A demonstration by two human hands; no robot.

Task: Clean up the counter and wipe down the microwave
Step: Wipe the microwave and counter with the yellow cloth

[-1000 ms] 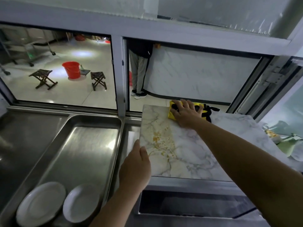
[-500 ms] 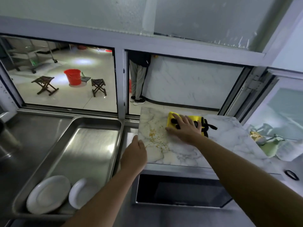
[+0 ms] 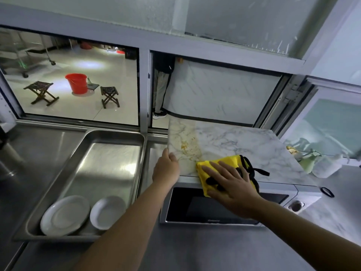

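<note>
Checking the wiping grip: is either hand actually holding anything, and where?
Neither grips. The right hand presses flat on the yellow cloth; the left hand rests against the microwave top's left edge.

Two white plates (image 3: 65,215) (image 3: 107,212) lying in steel tray (image 3: 109,137) at left, red bucket (image 3: 76,83) and two folding stools (image 3: 42,92) (image 3: 110,95) standing far beyond window.
</note>
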